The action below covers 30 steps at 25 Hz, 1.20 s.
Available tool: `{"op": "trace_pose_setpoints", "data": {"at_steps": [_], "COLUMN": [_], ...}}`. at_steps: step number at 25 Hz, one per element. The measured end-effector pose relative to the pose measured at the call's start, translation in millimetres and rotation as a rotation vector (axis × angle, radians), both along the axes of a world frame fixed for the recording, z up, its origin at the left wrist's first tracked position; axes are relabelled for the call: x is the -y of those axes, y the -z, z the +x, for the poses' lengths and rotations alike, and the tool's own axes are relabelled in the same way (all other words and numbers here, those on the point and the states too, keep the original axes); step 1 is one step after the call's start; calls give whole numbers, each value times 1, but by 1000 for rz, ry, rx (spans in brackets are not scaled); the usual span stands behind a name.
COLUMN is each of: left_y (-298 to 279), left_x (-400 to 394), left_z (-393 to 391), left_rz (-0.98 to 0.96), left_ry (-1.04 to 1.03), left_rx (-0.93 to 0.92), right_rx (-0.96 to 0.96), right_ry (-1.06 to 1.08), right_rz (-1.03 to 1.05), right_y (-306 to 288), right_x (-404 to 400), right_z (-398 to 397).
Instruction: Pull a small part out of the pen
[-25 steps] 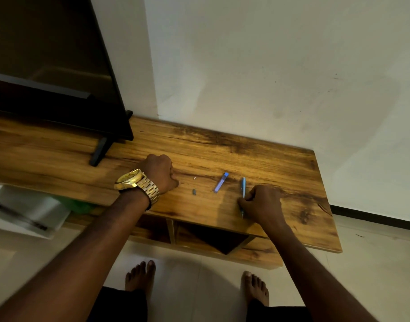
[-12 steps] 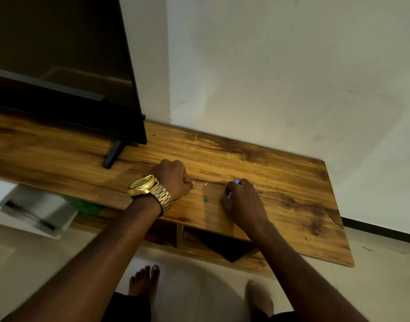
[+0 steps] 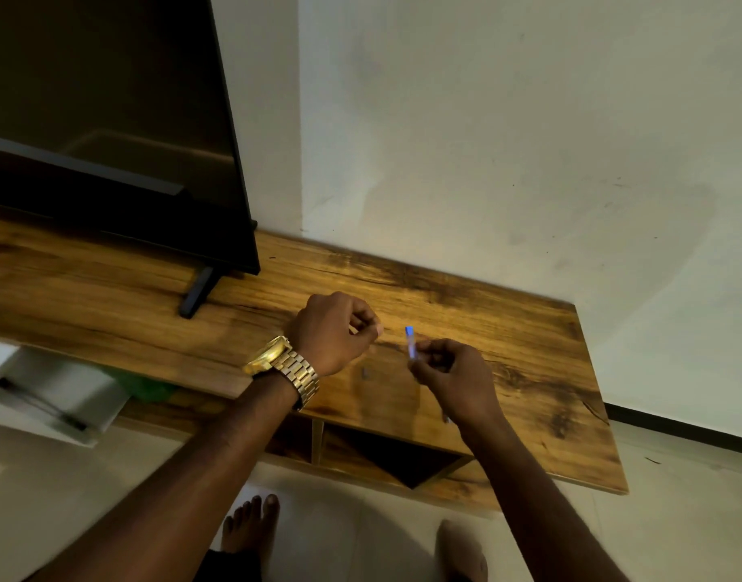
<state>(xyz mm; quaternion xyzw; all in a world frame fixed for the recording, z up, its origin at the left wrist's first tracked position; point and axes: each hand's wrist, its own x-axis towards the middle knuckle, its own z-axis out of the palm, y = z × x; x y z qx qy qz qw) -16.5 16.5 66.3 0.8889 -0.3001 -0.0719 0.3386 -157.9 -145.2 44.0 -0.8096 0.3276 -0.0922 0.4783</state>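
Note:
My right hand (image 3: pixel 451 378) is raised just above the wooden TV stand (image 3: pixel 537 363) and pinches a thin blue pen piece (image 3: pixel 410 344) that points upward. A dark slim tip (image 3: pixel 445 418) pokes out below that hand. My left hand (image 3: pixel 333 329), with a gold watch (image 3: pixel 283 365) on its wrist, hovers close to the left of it. Its fingers are curled, thumb against fingertips, and I see nothing in them. A tiny grey part (image 3: pixel 364 373) lies on the wood between the two hands.
A black TV (image 3: pixel 108 128) stands at the back left on a dark foot (image 3: pixel 197 294). Under the stand's top are open compartments (image 3: pixel 381 453). A white box (image 3: pixel 50 392) and something green (image 3: pixel 144 388) sit low on the left. My bare feet (image 3: pixel 251 527) are on the tiled floor.
My right hand left the pen at the right, moved left to the blue piece and lifted it off the wood. My left hand rose from the surface, fingers still curled.

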Motion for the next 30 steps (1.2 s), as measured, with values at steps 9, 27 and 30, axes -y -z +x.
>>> {"op": "trace_pose_setpoints", "data": {"at_steps": [9,27,30], "left_y": [-19,-20,-22], "left_x": [19,21,18], "left_z": [-32,-27,-19], "left_rz": [-382,-240,-357], "left_ry": [201,177,73], "left_rx": [-217,-177,-228], "right_rx": [100,65,32], "right_ry": [-83,-181,-166], "right_rz": [0,116,97], "right_y": [-45,-41,-38], "right_x": [7,13,18], "right_z": [-36,-34,-35]}}
